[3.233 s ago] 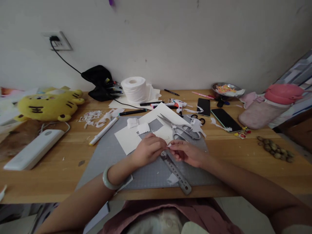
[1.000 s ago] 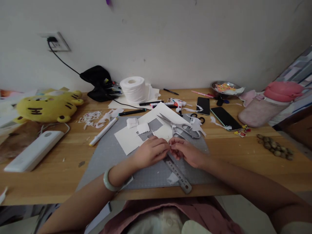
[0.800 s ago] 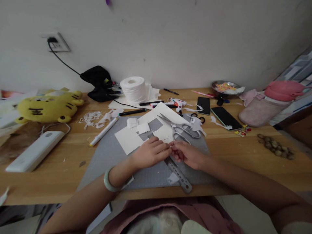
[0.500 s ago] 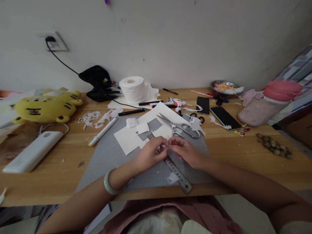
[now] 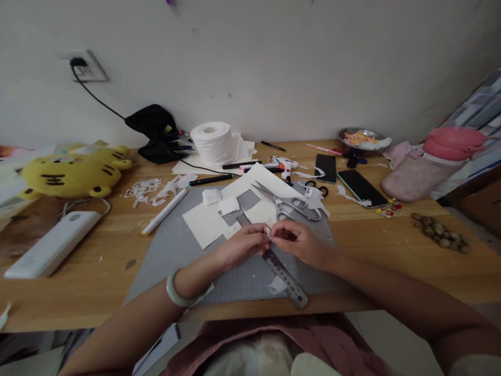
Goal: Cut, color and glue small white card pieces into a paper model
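My left hand [image 5: 245, 244] and my right hand [image 5: 299, 241] meet above the grey cutting mat [image 5: 168, 261], their fingertips pinched together. Between them shows a small white piece [image 5: 269, 233], too little to name surely. Under the hands, a steel ruler [image 5: 287, 282] lies slantwise across the mat. Just beyond, metal scissors [image 5: 282, 201] rest with blades apart on cream paper [image 5: 203, 224]. Two small white folded pads [image 5: 229, 205] sit on that paper, left of the scissors. A clear scrap [image 5: 277, 284] lies by the ruler.
A toilet roll [image 5: 212, 143], markers [image 5: 211, 180] and a glue gun [image 5: 287, 166] stand or lie at the back. Two phones [image 5: 362, 189], a metal bowl [image 5: 362, 141] and a pink bottle [image 5: 425, 172] are right. Left are a yellow plush toy [image 5: 74, 175] and a white power bank [image 5: 55, 245].
The fingers of both hands have shifted slightly around the small white piece, which now shows more clearly between the fingertips. The things on the table stay put.
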Available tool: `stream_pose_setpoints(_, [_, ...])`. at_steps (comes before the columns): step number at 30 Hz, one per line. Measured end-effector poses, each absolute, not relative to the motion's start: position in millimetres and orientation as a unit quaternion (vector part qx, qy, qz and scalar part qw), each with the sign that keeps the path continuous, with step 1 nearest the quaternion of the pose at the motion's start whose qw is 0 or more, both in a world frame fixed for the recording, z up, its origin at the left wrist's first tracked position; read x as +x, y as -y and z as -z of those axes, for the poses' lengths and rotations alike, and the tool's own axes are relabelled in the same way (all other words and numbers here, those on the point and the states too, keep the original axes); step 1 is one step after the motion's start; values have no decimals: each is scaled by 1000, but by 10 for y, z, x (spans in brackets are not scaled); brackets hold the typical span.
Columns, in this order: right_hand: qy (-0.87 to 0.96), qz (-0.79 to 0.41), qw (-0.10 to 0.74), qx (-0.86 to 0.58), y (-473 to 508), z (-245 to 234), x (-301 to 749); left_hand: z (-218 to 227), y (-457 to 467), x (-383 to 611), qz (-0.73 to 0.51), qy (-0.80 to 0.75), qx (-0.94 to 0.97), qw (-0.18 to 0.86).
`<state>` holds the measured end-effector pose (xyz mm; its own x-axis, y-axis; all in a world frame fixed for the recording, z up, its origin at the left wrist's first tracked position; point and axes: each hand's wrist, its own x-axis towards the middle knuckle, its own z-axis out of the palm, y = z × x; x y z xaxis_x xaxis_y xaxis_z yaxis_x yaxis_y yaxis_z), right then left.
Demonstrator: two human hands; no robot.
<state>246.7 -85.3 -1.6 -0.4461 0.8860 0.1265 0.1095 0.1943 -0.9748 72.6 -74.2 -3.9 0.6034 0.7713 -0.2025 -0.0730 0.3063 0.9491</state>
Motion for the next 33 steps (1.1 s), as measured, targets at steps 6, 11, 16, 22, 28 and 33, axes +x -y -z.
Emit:
stream_pose_setpoints(6, [553, -627, 357, -417, 864, -25, 2411, -13, 767, 663, -332, -383, 795, 332])
stream_pose_setpoints(11, [353, -777, 320, -410, 902, -51, 2360, -10, 800, 611, -338, -285, 897, -33])
stream_pose_setpoints(16, [249, -858, 247, -375, 889, -35, 2381, -10, 796, 547, -321, -178, 909, -199])
stream_pose_setpoints(22, [311, -811, 274, -413, 883, -6, 2383, -3, 771, 552, -253, -183, 940, -136])
stream_pose_setpoints(28, [423, -722, 327, -439, 890, 14, 2368, 62, 766, 570, -240, -250, 931, 114])
stream_pose_setpoints(33, [501, -659, 341, -446, 856, 70, 2388, 54, 798, 609, -276, -289, 894, 203])
